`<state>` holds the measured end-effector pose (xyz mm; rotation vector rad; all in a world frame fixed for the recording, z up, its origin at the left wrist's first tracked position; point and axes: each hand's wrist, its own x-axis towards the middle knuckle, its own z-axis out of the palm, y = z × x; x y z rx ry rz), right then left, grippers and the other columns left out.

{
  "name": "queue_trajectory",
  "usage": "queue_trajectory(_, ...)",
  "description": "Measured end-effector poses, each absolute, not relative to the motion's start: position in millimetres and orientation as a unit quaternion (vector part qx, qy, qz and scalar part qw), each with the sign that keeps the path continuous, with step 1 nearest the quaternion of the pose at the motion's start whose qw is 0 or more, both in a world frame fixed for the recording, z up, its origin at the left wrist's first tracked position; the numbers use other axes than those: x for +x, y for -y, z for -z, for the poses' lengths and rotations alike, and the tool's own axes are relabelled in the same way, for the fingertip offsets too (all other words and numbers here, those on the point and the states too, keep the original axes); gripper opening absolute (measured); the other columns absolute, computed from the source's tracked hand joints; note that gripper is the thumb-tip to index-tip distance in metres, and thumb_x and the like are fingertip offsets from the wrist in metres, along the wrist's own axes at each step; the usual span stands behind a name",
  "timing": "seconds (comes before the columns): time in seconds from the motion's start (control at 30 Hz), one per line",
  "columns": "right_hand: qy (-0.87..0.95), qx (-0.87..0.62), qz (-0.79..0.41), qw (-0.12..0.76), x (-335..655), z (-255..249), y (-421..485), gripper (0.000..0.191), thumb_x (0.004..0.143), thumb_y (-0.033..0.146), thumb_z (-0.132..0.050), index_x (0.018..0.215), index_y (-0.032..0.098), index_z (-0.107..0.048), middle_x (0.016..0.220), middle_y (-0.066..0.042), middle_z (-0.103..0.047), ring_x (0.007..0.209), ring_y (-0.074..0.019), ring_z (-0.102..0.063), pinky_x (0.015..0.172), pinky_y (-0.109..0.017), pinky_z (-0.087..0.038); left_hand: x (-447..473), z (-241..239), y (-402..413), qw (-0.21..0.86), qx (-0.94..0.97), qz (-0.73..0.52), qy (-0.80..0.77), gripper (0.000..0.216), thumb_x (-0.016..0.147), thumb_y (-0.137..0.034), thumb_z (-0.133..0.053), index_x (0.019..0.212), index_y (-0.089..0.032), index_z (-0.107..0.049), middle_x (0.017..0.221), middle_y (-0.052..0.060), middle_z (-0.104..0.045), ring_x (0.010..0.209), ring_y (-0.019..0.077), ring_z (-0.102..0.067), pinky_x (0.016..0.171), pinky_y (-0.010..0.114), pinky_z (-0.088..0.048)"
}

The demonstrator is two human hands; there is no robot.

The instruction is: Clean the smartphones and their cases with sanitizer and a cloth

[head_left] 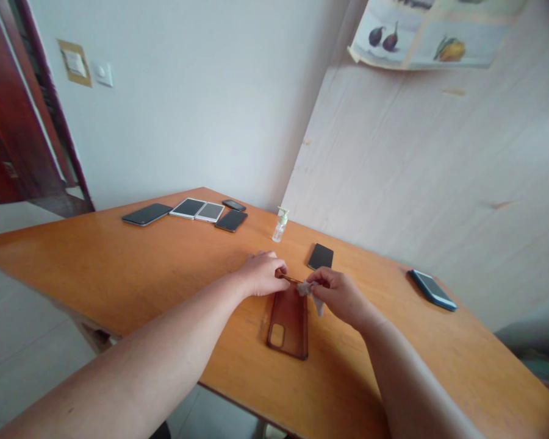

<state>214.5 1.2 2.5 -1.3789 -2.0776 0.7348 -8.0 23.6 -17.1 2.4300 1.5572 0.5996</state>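
Observation:
A reddish-brown, see-through phone case [290, 326] lies on the wooden table [201, 262], its camera cutout toward me. At its far left corner my left hand [263, 274] pinches the rim between thumb and fingers. My right hand [333, 292] grips a crumpled pale grey wipe [319, 303] and presses it to the far right corner of the case. Just beyond my right hand is a dark phone [321, 256]. A clear pump bottle [280, 225] stands upright past my left hand.
Toward the back left are a dark tablet [147, 214], two white-framed devices [188, 208] side by side, a dark phone [231, 221] and a smaller phone [233, 205]. A phone in a blue case [432, 289] lies near the right edge. Walls border the table's back.

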Motion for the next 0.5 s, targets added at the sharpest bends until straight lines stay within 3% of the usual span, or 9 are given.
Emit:
queue_trajectory(0.13, 0.734, -0.538, -0.216, 0.353, 213.4, 12.2, -14.7, 0.015, 0.077, 0.027, -0.057, 0.089, 0.018, -0.06, 0.071, 0.001, -0.063, 0.064, -0.0143, -0.057, 0.059, -0.025, -0.042, -6.7, 13.0, -19.3, 0.107, 0.839, -0.174, -0.505, 0.048, 0.065, -0.052, -0.069, 0.106, -0.029, -0.061, 0.114, 0.004, -0.059, 0.112, 0.0286, -0.053, 0.089, 0.039, -0.044)
queue_trajectory(0.23, 0.746, -0.522, -0.196, 0.364, 200.2, 14.2, -11.0, 0.014, 0.08, 0.028, -0.058, 0.089, 0.018, -0.061, 0.075, -0.001, -0.065, 0.068, -0.015, -0.059, 0.063, -0.026, -0.043, -5.5, 12.4, -18.5, 0.119, 0.839, -0.163, -0.505, 0.054, 0.064, -0.052, -0.069, 0.11, -0.026, -0.058, 0.118, 0.005, -0.058, 0.113, 0.029, -0.052, 0.092, 0.04, -0.043)
queue_trajectory(0.33, 0.79, -0.496, -0.149, 0.328, 184.5, 13.9, -6.7, 0.014, 0.084, 0.028, -0.057, 0.089, 0.019, -0.067, 0.082, -0.003, -0.067, 0.077, -0.0158, -0.061, 0.069, -0.026, -0.044, -5.5, 12.8, -18.9, 0.126, 0.836, -0.161, -0.509, 0.055, 0.063, -0.051, -0.069, 0.111, -0.026, -0.056, 0.116, 0.005, -0.059, 0.112, 0.0293, -0.053, 0.092, 0.04, -0.043)
queue_trajectory(0.5, 0.855, -0.485, -0.049, 0.178, 170.7, 10.5, -4.1, 0.021, 0.09, 0.03, -0.052, 0.091, 0.028, -0.073, 0.087, -0.003, -0.064, 0.088, -0.0173, -0.06, 0.073, -0.026, -0.04, -6.8, 12.4, -19.7, 0.126, 0.843, -0.155, -0.5, 0.047, 0.065, -0.05, -0.068, 0.104, -0.026, -0.058, 0.11, 0.004, -0.059, 0.109, 0.0281, -0.053, 0.088, 0.037, -0.044)
